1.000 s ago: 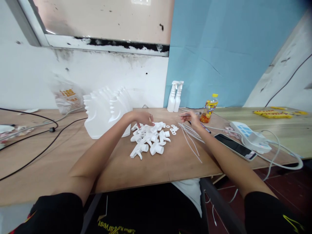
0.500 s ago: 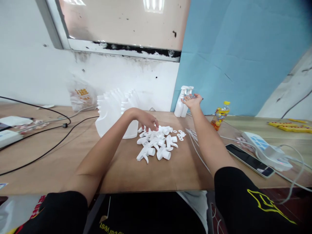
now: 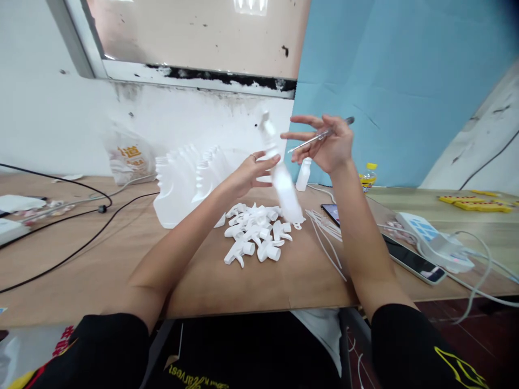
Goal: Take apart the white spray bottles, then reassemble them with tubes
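My left hand point(image 3: 253, 174) grips a white spray bottle point(image 3: 286, 193) near its upper part. The bottle leans, blurred by motion, its base low over the right side of a pile of white trigger sprayer heads point(image 3: 253, 229). Just right of it is my right hand point(image 3: 330, 145), some fingers stretched toward the bottle. A slim pen-like tool point(image 3: 314, 140) with a thin tip and dark end is held in that hand. Behind, another white bottle point(image 3: 303, 175) stands by the blue sheet, its top hidden by my right hand. Several open-necked white bottles point(image 3: 174, 197) stand left of the pile.
Thin white tubes point(image 3: 324, 232) lie right of the pile. Farther right are a phone point(image 3: 413, 259), a power strip point(image 3: 436, 243) and a yellow-capped drink bottle point(image 3: 368, 175). A plastic bag point(image 3: 130, 156) stands against the wall. A black cable point(image 3: 81, 251) crosses the left side.
My left hand has risen from the sprayer heads and now holds a spray bottle that stood at the back. My right hand has lifted and come nearer, still holding the pen-like tool.
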A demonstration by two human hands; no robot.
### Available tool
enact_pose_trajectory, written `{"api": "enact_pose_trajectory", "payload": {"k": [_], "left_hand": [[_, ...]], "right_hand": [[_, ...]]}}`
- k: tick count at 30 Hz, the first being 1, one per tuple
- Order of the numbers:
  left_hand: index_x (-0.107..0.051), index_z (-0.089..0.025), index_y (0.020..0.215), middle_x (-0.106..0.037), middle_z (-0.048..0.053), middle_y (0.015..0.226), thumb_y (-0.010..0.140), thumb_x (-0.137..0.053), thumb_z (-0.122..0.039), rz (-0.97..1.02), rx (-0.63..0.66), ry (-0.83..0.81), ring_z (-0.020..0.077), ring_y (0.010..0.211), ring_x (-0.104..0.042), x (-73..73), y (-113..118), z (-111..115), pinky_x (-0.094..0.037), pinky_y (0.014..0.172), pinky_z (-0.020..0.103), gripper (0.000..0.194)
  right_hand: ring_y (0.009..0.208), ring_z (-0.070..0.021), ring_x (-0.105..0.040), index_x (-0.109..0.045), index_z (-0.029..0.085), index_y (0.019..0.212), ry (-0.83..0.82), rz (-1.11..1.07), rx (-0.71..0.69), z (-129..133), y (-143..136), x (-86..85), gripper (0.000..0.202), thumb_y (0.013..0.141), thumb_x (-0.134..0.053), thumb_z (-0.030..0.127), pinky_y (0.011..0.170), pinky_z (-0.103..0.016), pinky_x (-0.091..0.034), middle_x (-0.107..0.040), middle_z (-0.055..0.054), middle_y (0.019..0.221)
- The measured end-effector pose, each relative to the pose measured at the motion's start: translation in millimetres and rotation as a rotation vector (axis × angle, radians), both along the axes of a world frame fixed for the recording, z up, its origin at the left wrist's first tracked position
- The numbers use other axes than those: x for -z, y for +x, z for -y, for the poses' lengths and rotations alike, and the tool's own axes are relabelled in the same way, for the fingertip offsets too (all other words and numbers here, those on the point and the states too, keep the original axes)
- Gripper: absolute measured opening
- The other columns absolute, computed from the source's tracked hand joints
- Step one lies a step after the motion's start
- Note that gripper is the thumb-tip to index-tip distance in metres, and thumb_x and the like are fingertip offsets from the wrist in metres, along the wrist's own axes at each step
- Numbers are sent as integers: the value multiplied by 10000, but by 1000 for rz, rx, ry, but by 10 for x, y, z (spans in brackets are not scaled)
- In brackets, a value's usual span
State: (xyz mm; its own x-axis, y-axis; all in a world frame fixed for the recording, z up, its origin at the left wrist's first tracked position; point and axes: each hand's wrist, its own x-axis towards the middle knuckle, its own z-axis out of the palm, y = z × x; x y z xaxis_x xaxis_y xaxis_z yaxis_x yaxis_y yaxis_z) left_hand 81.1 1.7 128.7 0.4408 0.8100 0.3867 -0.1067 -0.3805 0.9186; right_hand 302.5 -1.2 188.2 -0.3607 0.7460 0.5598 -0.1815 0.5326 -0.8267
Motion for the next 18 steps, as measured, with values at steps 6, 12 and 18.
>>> {"api": "enact_pose_trajectory", "payload": {"k": [6, 12, 18], "left_hand": [[-569, -123, 1233, -692, 208, 1198, 805, -781, -417, 133, 131, 29, 354, 1159, -642, -147, 97, 310, -532, 921, 466, 561], [-510, -168, 1279, -707, 182, 1167, 764, -820, -338, 121, 191, 19, 346, 1072, -695, -185, 30, 344, -540, 883, 458, 624], [-621, -161, 1154, -711, 125, 1099, 744, -833, -320, 29, 171, 13, 262, 973, -704, -131, 40, 295, -549, 813, 362, 489]], "right_hand": [[781, -262, -729, -672, 182, 762, 197, -96, 230, 325, 87, -82, 424, 928, -511, 537, 731, -399, -606, -742, -91, 767], [415, -101, -507, -696, 174, 872, 129, 170, 325, 339, -56, 2, 378, 822, -766, 542, 327, -223, -284, -607, 2, 626], [464, -65, -365, -536, 199, 651, 109, 128, 216, 208, -362, 89, 543, 687, -826, 656, 397, -221, -261, -396, 58, 556]]}}
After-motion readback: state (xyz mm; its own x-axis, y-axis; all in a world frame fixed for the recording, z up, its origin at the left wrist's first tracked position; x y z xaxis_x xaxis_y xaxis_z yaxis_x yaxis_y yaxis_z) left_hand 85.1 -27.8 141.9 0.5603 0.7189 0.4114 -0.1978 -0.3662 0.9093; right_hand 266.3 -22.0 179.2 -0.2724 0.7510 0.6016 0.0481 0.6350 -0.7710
